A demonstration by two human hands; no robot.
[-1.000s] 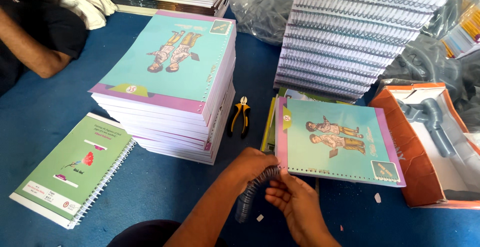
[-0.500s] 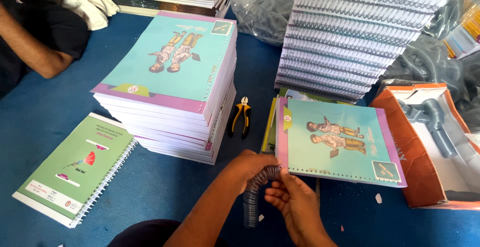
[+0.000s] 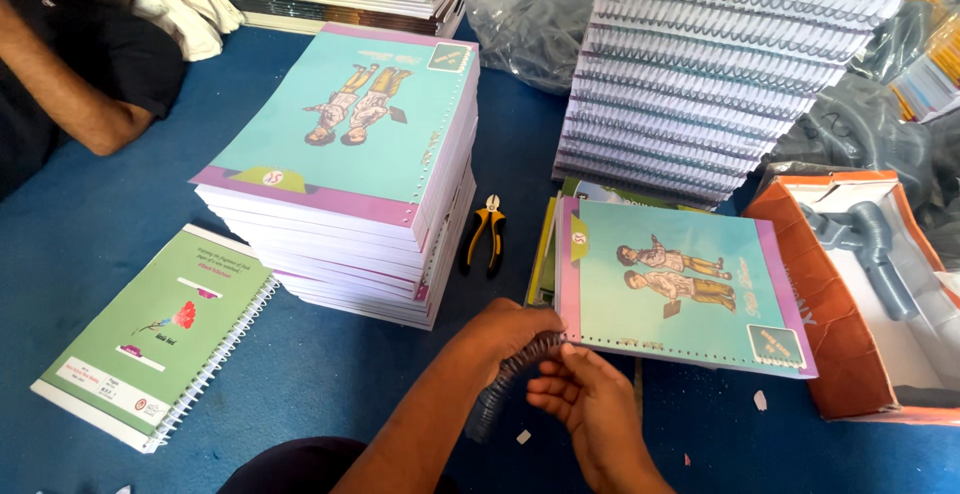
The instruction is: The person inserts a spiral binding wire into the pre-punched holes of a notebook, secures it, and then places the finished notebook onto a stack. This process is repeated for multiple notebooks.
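Left hand (image 3: 515, 332) and right hand (image 3: 580, 399) pinching a dark spiral coil (image 3: 505, 384) in their fingers, feeding it along the teal booklet (image 3: 680, 289) edge, yellow pliers (image 3: 483, 237) lying beside a tall booklet stack (image 3: 350, 184)

Spiral coil (image 3: 510, 379): upper end hidden under left hand (image 3: 510, 329). Orange box (image 3: 860, 294) cut by right edge. Green notebook (image 3: 150, 334) print too small to tell

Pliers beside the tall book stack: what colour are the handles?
Yellow and black handles on the pliers, seen in the head view.
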